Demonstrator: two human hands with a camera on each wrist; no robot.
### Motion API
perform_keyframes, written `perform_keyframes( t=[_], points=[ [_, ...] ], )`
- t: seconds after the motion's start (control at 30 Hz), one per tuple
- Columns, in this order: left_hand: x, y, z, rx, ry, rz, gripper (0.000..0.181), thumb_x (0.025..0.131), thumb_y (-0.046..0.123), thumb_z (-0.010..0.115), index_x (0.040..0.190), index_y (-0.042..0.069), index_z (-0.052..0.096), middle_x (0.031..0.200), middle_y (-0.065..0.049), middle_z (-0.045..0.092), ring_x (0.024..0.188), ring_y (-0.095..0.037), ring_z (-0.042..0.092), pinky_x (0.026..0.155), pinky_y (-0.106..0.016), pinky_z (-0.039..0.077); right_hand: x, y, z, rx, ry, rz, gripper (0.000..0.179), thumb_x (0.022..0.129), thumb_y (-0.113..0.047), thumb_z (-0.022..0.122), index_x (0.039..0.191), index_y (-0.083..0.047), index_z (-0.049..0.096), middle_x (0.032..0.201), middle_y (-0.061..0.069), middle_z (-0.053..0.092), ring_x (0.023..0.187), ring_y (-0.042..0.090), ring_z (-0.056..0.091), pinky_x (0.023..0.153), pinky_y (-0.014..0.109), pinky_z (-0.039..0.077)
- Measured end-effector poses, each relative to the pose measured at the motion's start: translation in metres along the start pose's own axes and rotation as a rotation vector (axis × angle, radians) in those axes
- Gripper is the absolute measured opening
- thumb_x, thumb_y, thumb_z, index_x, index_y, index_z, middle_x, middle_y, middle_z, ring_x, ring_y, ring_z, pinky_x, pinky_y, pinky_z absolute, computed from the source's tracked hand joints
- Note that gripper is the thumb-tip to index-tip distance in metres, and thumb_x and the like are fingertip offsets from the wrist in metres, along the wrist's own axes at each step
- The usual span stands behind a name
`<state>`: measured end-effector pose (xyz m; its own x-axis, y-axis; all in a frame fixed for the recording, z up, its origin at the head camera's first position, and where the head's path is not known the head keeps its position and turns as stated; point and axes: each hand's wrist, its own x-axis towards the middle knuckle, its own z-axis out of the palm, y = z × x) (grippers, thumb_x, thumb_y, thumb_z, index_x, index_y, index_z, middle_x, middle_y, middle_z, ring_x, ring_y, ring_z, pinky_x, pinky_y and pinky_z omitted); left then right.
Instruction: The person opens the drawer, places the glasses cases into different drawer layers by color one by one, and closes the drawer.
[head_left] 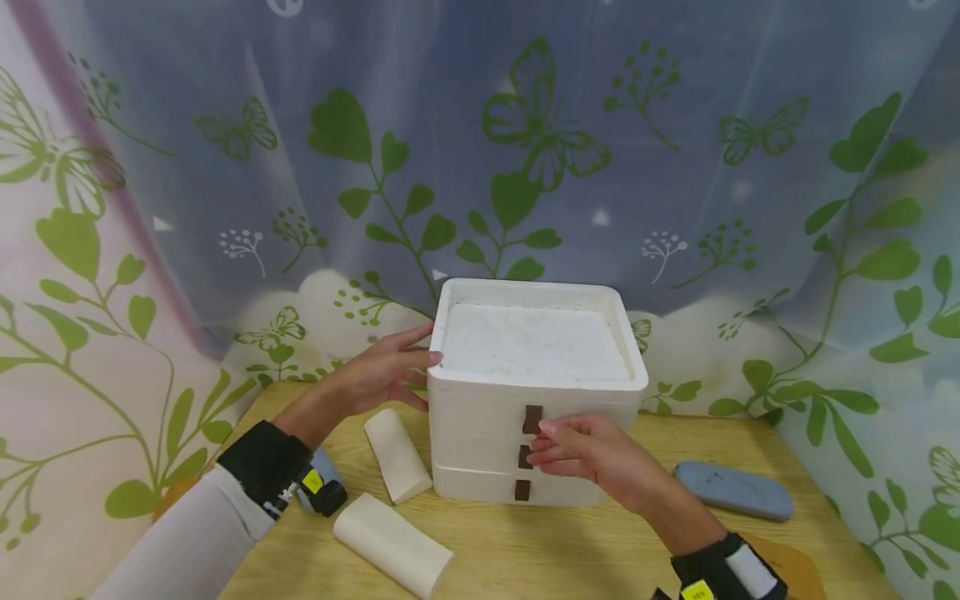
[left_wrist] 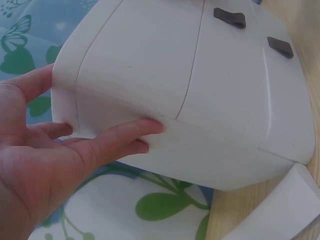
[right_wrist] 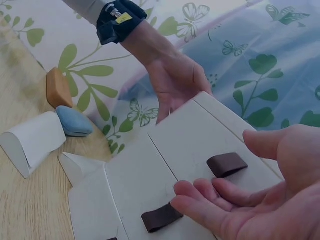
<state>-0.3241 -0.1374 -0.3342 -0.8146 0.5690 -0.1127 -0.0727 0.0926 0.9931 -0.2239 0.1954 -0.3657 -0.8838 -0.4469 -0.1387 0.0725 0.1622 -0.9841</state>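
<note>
Here, close to us, two white cases [head_left: 393,546] lie on the bench [head_left: 510,558], maybe put to the left to be out of the way. Past them, the right grip [head_left: 596,454] has loose, bent fingers and holds nothing. It is by the brown tabs [head_left: 533,419], so we guess it can reach them easily. The box [head_left: 476,425] stands on the bench. The left grip [head_left: 381,373] spreads its fingers against the box's side, perhaps to keep it still.
</note>
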Motion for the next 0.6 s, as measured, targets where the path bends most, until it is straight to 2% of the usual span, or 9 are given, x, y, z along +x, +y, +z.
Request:
perform_keyframes(
  t=[0.23,0.43,0.6],
  points=[
    [-0.001,0.000,0.000,0.001,-0.011,0.005,0.081,0.106,0.023,0.056,0.169,0.023,0.006,0.166,-0.023,0.034,0.138,-0.048,0.054,0.097,-0.060,0.057,0.006,-0.002,0.011,-0.007,0.013,0.037,0.051,0.108,-0.038,0.055,0.118,0.012,0.060,0.105,0.011,0.068,0.098,0.019,0.074,0.097,0.040,0.061],
    [-0.002,0.000,0.000,-0.011,-0.020,0.009,0.079,0.106,0.023,0.056,0.169,0.026,0.007,0.165,-0.020,0.037,0.137,-0.046,0.055,0.097,-0.059,0.057,0.012,-0.007,0.018,-0.012,0.028,0.036,0.046,0.111,-0.035,0.047,0.106,0.008,0.064,0.094,0.006,0.071,0.090,0.016,0.075,0.092,0.041,0.063],
    [-0.003,-0.003,-0.002,0.002,-0.029,0.025,0.078,0.107,0.023,0.054,0.169,0.026,0.007,0.165,-0.021,0.039,0.135,-0.045,0.057,0.095,-0.056,0.059,0.015,-0.010,0.022,-0.024,0.074,0.060,0.040,0.112,-0.027,0.045,0.101,0.006,0.066,0.087,0.004,0.070,0.083,0.014,0.076,0.087,0.040,0.064]
  ],
)
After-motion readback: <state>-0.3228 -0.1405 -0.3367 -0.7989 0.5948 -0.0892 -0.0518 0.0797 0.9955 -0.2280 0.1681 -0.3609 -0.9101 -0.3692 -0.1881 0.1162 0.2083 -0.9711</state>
